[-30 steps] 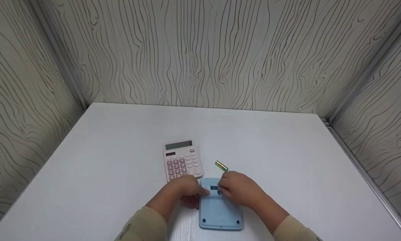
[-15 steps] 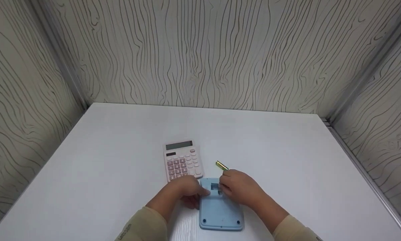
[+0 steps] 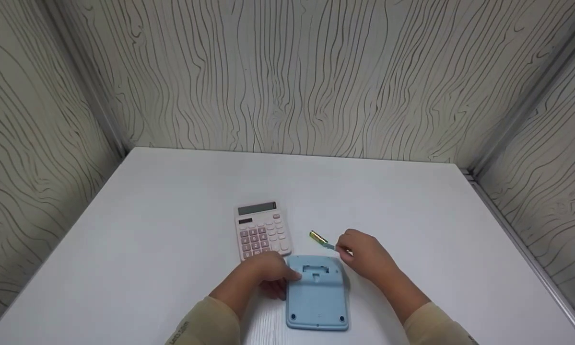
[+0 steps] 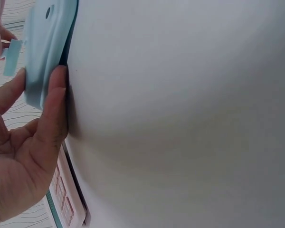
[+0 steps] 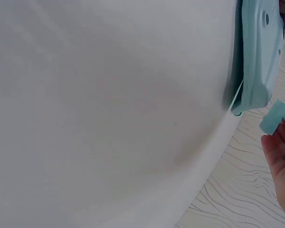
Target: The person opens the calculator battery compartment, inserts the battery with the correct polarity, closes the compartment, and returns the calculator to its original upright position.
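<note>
A light-blue calculator (image 3: 317, 299) lies face down on the table, its small battery slot uncovered near the top. My left hand (image 3: 269, 269) grips its left edge, thumb on the back and fingers at the side, as the left wrist view also shows the hand (image 4: 31, 142) and calculator (image 4: 40, 52). To the right, my right hand (image 3: 366, 254) pinches a small light-blue cover, seen clearly in the right wrist view as the cover (image 5: 274, 117) between fingertips of the hand (image 5: 282, 156). A gold-and-green battery (image 3: 318, 237) lies just beyond the calculator, partly overlapped in view by the cover.
A pink calculator (image 3: 261, 230) lies face up behind my left hand, close to the blue one's upper left corner. The white table (image 3: 172, 201) is bounded by patterned panels (image 3: 277, 76) at the back and both sides.
My right hand has moved off the blue calculator, up and to the right, with the small cover in its fingers, and the whole slot now shows. My left hand has stayed in place.
</note>
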A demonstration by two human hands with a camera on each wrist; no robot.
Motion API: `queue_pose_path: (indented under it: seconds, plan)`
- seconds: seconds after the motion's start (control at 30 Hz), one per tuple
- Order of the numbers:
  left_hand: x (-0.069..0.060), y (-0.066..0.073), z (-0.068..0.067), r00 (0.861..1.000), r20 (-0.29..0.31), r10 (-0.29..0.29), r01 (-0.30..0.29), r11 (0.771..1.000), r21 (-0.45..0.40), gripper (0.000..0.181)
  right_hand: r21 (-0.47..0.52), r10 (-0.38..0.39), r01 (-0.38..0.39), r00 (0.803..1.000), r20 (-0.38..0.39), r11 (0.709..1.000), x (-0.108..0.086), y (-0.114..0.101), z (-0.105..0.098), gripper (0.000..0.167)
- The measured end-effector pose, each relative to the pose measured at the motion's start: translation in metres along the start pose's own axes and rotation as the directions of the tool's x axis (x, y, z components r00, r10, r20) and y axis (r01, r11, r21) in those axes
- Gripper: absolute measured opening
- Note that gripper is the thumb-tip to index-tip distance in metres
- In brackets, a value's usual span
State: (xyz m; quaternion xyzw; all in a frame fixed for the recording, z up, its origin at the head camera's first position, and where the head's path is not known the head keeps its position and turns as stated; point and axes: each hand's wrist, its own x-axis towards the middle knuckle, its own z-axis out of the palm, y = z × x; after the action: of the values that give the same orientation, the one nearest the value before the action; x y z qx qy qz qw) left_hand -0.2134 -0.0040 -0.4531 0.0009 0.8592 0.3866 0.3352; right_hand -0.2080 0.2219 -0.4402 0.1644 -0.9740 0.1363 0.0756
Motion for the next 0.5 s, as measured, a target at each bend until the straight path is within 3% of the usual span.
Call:
queue_pose_path:
  seconds: [0.1,0.2,0.5]
  plan:
    - [0.0,0.0,0.001,1.0,-0.014,-0.004,0.004,1.0,0.009,0.03,0.004,0.088,-0.088,0.996,0.021,0.996,0.0,0.008,0.001,0.007]
    - [0.0,-0.001,0.001,1.0,-0.025,-0.008,0.008,1.0,0.012,0.03,-0.002,0.121,-0.121,0.992,0.037,0.993,0.0,0.016,0.004,0.007]
    - [0.002,-0.002,0.002,0.998,-0.066,0.005,-0.005,1.0,-0.01,0.03,-0.151,0.071,-0.063,0.996,0.048,0.987,-0.002,0.028,0.017,0.01]
